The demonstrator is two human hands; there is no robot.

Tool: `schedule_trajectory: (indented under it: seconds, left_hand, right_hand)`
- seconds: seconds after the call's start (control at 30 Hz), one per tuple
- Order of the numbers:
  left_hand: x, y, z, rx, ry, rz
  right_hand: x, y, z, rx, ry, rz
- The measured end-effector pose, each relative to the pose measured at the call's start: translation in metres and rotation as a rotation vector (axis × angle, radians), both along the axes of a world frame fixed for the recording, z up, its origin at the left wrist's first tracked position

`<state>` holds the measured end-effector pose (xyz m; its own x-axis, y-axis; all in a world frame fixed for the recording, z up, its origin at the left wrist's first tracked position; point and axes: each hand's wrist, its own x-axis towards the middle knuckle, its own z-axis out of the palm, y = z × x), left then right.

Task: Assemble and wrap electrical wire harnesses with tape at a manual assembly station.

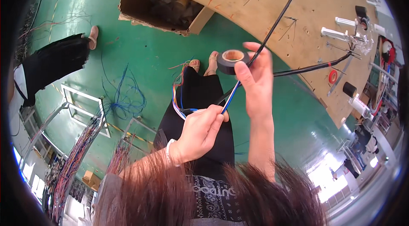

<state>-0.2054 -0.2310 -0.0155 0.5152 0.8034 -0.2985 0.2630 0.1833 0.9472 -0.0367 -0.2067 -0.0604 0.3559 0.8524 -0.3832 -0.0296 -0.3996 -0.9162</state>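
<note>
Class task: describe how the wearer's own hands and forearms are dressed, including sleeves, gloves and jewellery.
Both the left hand and the right hand are ungloved. The visible forearms have no sleeves over them. A thin white bracelet circles the left wrist; the right wrist shows no band. Hair partly covers the left forearm.

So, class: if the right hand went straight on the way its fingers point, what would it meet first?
Probably the wooden board beyond the right hand, though depth is unclear.
</note>
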Motion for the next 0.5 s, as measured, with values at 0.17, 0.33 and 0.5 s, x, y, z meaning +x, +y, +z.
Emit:
schedule_trajectory:
  seconds: [0.17,0.33,0.5]
  left_hand:
    - [-0.005,0.007,0.009,-0.325,-0.048,0.047]
    - [-0.008,0.003,-0.004,-0.012,0.069,0.001]
    - [-0.005,-0.002,-0.004,0.309,0.151,-0.090]
  right_hand:
    - [-0.022,-0.012,-0.020,0.254,0.789,-0.072]
    - [-0.018,-0.045,0.028,0.158,-0.056,0.065]
    - [-0.017,-0.003,0.069,0.245,-0.662,0.396]
